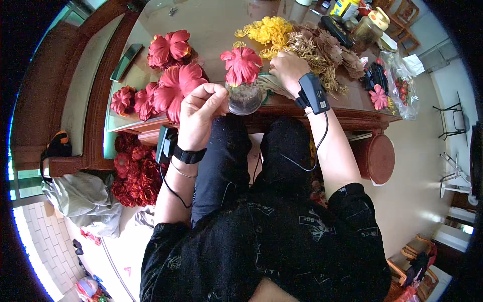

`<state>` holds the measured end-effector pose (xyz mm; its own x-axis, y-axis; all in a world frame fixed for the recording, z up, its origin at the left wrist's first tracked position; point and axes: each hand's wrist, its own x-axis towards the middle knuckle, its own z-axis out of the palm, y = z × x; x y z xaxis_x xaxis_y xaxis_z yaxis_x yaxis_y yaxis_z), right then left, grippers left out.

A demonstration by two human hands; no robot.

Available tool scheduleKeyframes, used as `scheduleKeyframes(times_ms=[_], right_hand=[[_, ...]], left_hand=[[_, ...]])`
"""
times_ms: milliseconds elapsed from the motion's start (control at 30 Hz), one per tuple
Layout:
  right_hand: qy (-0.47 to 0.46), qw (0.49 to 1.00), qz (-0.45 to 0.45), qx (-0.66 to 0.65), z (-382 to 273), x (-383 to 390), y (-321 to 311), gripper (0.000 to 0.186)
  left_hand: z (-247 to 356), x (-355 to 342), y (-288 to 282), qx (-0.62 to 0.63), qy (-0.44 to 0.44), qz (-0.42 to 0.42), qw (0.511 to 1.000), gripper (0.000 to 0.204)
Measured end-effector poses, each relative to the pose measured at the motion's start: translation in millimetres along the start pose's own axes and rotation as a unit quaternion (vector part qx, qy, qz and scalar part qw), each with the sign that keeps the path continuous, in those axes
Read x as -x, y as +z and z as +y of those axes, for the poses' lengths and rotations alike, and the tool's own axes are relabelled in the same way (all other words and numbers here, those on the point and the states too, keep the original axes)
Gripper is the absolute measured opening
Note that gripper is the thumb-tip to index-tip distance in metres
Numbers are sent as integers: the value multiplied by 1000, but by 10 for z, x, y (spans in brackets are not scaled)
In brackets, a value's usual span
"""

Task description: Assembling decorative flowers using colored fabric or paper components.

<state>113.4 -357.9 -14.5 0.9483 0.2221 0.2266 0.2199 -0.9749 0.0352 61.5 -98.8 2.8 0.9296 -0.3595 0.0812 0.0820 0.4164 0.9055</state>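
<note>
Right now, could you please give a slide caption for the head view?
At a table: left hand near red flowers, right hand near yellow flowers, clear jar between them.

Bare tabletop [211, 27] at the upper centre-left of the frame leaves a passage between the red flowers [173, 90], left, and the yellow flowers [271, 31], right. Near the centre, a clear container [245, 99] topped by a single pinkish-red flower [241, 66] stands between the left hand [203, 109] and the right hand [290, 70], blocking a straight crossing; brown dried flowers [322, 45] crowd the upper right.
</note>
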Motion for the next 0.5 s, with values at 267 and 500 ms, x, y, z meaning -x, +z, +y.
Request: scheduleKeyframes(times_ms=[267, 500], right_hand=[[-35, 998, -19, 38, -112, 51, -89, 15], [40, 988, 141, -56, -50, 146, 2, 12]], left_hand=[[-60, 106, -60, -3, -6, -16, 1000, 9], [-16, 141, -38, -13, 13, -11, 1000, 10]])
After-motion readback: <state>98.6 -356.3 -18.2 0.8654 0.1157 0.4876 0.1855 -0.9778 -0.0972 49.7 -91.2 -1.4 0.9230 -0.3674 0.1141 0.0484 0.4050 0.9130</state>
